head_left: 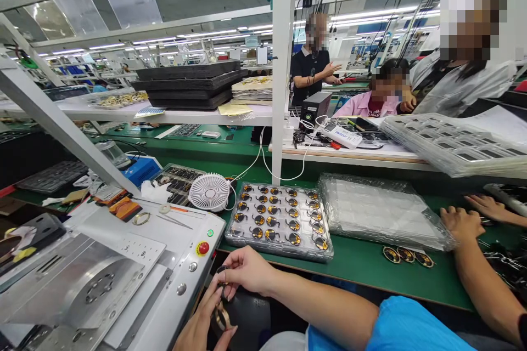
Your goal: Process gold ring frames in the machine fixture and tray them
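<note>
My left hand is closed around a round part with a gold-coloured rim, low in front of me. My right hand pinches a small dark piece at the top of that part, its thumb and forefinger together. Whether the dark piece is joined to the round part I cannot tell, because fingers cover it. Just beyond my hands lies a clear plastic tray holding rows of round black parts with amber patches and short dark tails.
A white machine with a red button stands at left, tweezers on top. A white fan sits behind the tray. Stacked clear trays and three round parts lie rightward, near a co-worker's hands.
</note>
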Motion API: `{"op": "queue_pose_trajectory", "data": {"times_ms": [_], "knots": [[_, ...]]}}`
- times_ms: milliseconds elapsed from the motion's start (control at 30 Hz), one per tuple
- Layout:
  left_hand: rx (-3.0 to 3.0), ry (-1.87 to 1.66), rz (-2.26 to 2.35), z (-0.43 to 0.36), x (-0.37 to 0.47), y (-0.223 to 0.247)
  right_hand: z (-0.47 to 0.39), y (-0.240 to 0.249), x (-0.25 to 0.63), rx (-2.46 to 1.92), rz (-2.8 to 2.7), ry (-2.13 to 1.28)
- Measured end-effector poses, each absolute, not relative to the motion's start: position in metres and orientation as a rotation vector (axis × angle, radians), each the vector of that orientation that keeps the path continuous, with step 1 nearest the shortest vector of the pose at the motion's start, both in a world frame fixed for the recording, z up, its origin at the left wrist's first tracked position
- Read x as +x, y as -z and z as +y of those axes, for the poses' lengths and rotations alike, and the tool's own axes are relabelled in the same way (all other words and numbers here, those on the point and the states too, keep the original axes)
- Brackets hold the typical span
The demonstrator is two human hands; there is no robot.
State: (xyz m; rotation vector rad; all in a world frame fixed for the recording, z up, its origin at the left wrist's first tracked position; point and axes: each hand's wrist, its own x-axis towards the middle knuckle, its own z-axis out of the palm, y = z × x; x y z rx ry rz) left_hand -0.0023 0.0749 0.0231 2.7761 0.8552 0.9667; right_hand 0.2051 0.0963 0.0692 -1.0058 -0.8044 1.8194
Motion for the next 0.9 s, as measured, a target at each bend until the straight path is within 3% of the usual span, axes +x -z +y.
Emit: {"op": "queue_pose_trajectory", "data": {"times_ms": [300,733,900], "knots": [[1.386,-1.307,0.797,0.050,0.018,-0.047,0.079,-0.104,0.219,-1.036,-0.921,-1.776],[1.187,-1.484,0.601,0.046,0.028,-0.045,0.063,-0.114,0.202,-1.125,-0.871,-2.017],[1.185,-1.466,0.585,0.043,0.024,-0.032,0.055,-0.116,0.187,-1.110,-0.857,-1.910]]}}
